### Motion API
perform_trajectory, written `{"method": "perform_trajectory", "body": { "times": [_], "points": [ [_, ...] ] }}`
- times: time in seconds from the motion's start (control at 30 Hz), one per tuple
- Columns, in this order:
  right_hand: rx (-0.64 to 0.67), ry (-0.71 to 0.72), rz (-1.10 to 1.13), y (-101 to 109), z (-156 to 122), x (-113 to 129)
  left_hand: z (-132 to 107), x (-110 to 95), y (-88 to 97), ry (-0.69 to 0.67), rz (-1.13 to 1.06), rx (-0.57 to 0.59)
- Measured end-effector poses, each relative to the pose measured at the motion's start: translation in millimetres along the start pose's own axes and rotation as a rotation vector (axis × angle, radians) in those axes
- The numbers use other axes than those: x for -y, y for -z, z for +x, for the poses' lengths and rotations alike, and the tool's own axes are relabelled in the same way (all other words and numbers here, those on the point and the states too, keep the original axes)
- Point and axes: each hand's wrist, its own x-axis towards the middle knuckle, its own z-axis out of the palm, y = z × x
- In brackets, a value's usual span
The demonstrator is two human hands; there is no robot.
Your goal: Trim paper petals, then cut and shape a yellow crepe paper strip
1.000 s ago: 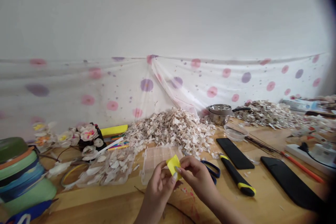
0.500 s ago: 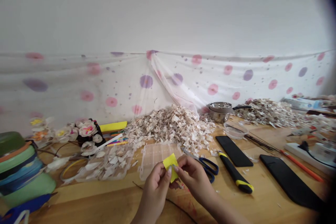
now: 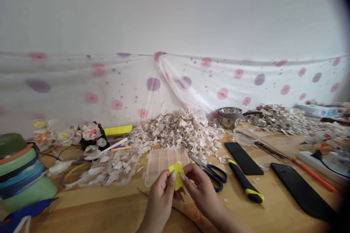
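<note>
A small yellow piece of paper (image 3: 177, 173) is pinched between both hands just above the wooden table (image 3: 115, 207). My left hand (image 3: 161, 196) grips its left edge with thumb and fingers closed. My right hand (image 3: 201, 187) pinches its right edge, fingers curled. Right behind the paper lies a clear plastic compartment box (image 3: 161, 160). Blue-handled scissors (image 3: 213, 173) lie just right of my right hand.
A big heap of pale flakes (image 3: 177, 133) sits behind the box, another heap (image 3: 276, 118) at the far right. A black-and-yellow knife (image 3: 244, 185), two black slabs (image 3: 243, 157), a steel bowl (image 3: 229, 116), paper flowers (image 3: 90, 138) and stacked green bowls (image 3: 19, 174) surround the hands.
Both hands with the yellow paper have shifted slightly left and down, and the paper is turned a little between the fingers. The view itself has wobbled.
</note>
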Motion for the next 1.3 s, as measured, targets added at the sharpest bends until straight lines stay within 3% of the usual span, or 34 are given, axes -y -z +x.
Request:
{"method": "perform_trajectory", "body": {
  "times": [0.23,0.33,0.4,0.57,0.73,0.9,1.13,1.3],
  "points": [
    [0.013,0.104,-0.148,2.3,2.3,2.9,-7.7,13.7,-1.0,-0.030,0.098,-0.043],
    [-0.096,0.221,-0.234,9.7,5.3,3.7,-11.2,12.0,-2.2,-0.060,0.211,-0.011],
    [-0.205,0.232,-0.203,16.7,9.0,2.8,-14.0,9.8,-1.6,-0.097,0.336,0.101],
    [-0.337,0.030,0.151,25.9,19.9,-0.8,-21.6,8.3,1.3,-0.245,0.758,0.555],
    [-0.379,-0.024,0.198,16.7,20.1,-2.3,-23.5,14.4,-6.4,-0.378,1.078,0.693],
    [-0.405,-0.052,0.211,17.0,20.3,1.3,-22.4,21.2,-10.5,-0.393,1.231,0.660],
    [-0.578,-0.155,0.311,33.5,27.3,4.7,-4.2,-1.3,6.3,-0.277,1.243,0.323],
    [-0.394,-0.162,0.343,21.6,20.1,6.5,0.1,-13.2,13.8,-0.347,1.183,0.182]
  ]
}}
